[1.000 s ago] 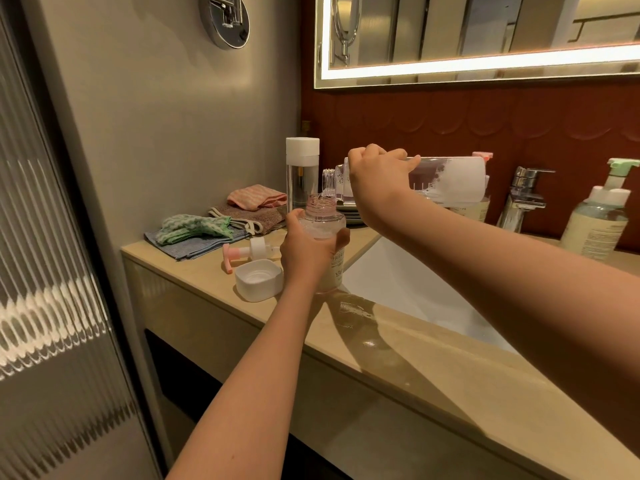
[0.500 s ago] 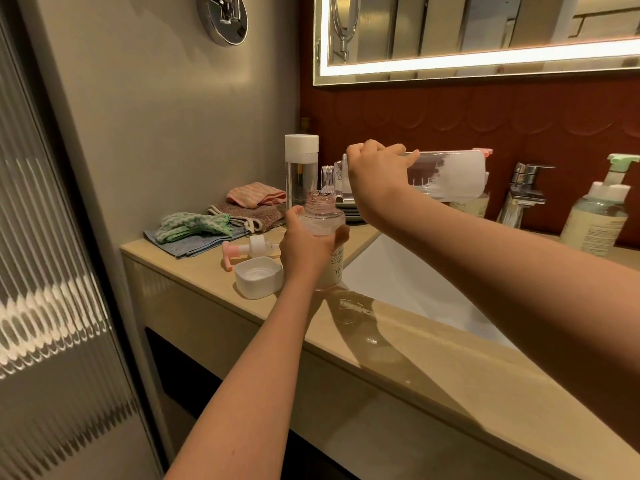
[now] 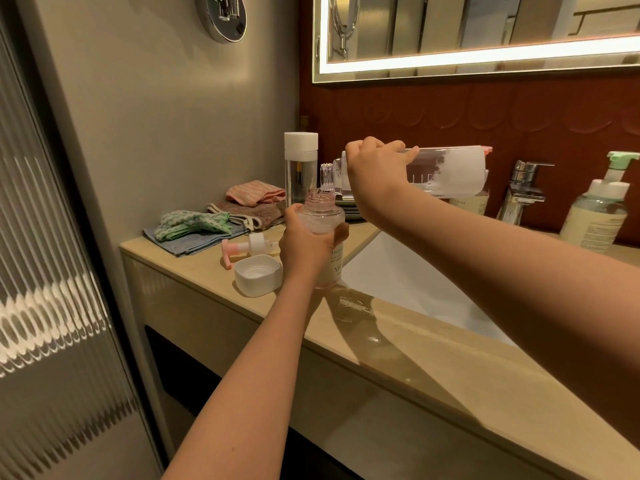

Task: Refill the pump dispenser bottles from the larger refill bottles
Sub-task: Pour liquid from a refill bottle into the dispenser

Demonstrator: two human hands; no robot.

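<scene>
My left hand (image 3: 306,249) grips a small clear pink dispenser bottle (image 3: 323,216) with its neck open, held upright over the counter's edge. My right hand (image 3: 372,169) grips a large clear refill bottle (image 3: 446,171) lying on its side, its open mouth just above the small bottle's neck. White liquid sits at the refill bottle's far end. The pink pump head (image 3: 247,247) lies on the counter beside a white cap (image 3: 258,275).
A tall clear bottle with a white cap (image 3: 300,164) stands behind my hands. Folded cloths (image 3: 214,223) lie at the back left. A white sink (image 3: 415,289), a chrome faucet (image 3: 523,192) and a green pump bottle (image 3: 599,213) are to the right.
Both hands and bottles have held almost the same pose; the refill bottle stays tipped over the small bottle's neck.
</scene>
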